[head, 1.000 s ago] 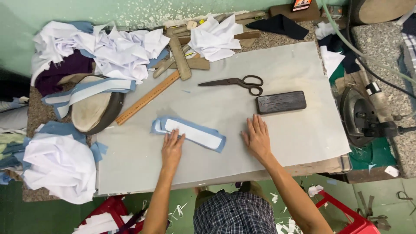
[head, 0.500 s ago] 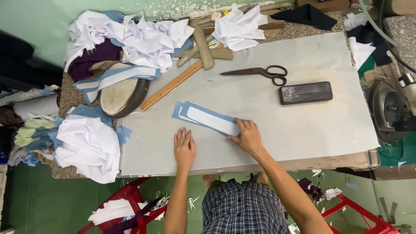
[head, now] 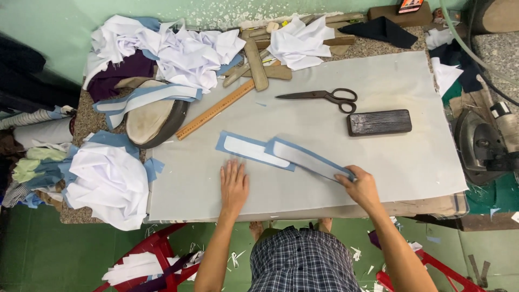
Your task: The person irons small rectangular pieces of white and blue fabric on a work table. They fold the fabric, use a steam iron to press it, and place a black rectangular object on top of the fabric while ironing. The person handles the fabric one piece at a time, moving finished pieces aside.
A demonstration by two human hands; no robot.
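My right hand pinches the near end of a long light-blue fabric strip with white lining and holds it slanted over the grey work sheet. A second blue strip with a white piece on top lies flat to its left, partly under the lifted one. My left hand rests flat on the sheet, fingers spread, just in front of that second strip. It holds nothing.
Black scissors and a dark wooden block lie behind the strips. A wooden ruler, a curved pressing form, piles of white and blue fabric, a white bundle, an iron at right.
My right hand took the top blue strip off the stack and drew it to the right. My left hand stayed flat near the remaining strip. The view shifted slightly.
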